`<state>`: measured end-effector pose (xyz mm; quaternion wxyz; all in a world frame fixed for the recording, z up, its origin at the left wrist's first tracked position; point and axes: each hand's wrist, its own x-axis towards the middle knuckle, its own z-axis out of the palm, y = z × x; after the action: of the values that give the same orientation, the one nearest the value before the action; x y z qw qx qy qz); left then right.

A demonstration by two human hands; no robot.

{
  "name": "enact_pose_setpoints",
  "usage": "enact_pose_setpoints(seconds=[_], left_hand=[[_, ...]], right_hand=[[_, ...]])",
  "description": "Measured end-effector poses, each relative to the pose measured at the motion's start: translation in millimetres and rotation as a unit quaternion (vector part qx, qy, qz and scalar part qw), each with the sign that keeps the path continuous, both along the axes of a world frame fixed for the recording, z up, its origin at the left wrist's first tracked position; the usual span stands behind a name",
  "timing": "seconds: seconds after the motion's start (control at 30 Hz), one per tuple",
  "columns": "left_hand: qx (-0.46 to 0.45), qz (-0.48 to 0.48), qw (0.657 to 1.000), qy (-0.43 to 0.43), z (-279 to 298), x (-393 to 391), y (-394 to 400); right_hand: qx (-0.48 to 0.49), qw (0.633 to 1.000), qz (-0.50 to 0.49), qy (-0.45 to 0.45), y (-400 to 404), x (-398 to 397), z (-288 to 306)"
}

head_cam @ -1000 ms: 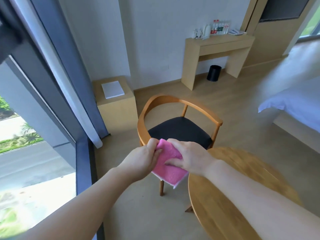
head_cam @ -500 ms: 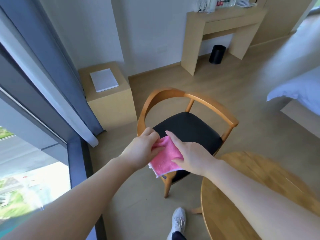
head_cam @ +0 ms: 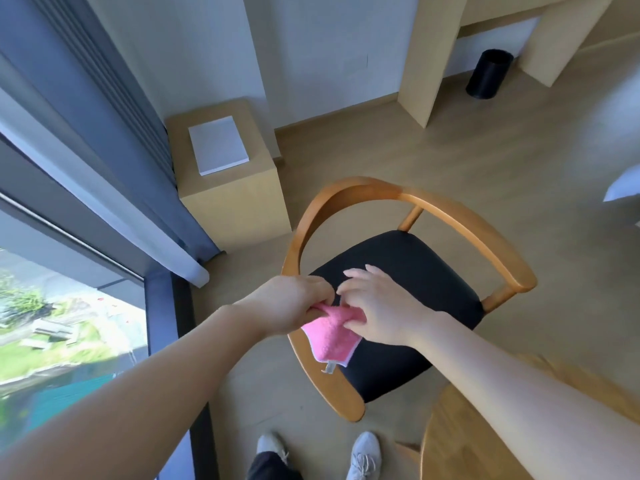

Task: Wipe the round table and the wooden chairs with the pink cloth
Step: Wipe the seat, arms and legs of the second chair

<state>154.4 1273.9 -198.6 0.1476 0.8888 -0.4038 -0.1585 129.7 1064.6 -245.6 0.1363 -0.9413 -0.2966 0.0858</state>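
Observation:
A wooden chair (head_cam: 464,220) with a curved back rail and a black seat stands right below me. Over its left armrest, both my hands hold the pink cloth (head_cam: 329,336). My left hand (head_cam: 292,303) grips the cloth's upper left edge. My right hand (head_cam: 377,306) pinches its right side, with the outer fingers stretched over the seat. The cloth hangs down bunched, a small white tag at its lower end. The round wooden table (head_cam: 485,441) shows at the bottom right, partly hidden by my right forearm.
A low wooden cabinet (head_cam: 239,199) with a white pad on top stands behind the chair, beside the grey curtain (head_cam: 114,140) and a floor-length window. A desk leg (head_cam: 426,60) and a black bin (head_cam: 488,74) are at the back right. My shoes (head_cam: 363,455) are at the bottom.
The view has tilted down and come closer to the chair. Both hands with the cloth now hang over the chair's left armrest and seat, and the cloth is more bunched.

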Motion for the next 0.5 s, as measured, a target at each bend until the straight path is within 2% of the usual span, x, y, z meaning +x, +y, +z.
enact_pose_setpoints(seconds=[0.07,0.2,0.37,0.5], left_hand=[[0.006,0.009,1.0,0.001,-13,27,4],[0.003,0.024,1.0,-0.003,-54,83,15],[-0.004,0.004,1.0,0.007,-107,146,10],[0.009,-0.001,0.999,0.048,-149,172,4]], right_hand=[[-0.027,0.999,-0.021,0.041,4,20,-12],[-0.007,0.985,-0.123,0.12,10,46,-32],[-0.027,0.962,-0.236,0.132,13,77,-64],[-0.05,0.939,-0.295,0.167,14,98,-93]])
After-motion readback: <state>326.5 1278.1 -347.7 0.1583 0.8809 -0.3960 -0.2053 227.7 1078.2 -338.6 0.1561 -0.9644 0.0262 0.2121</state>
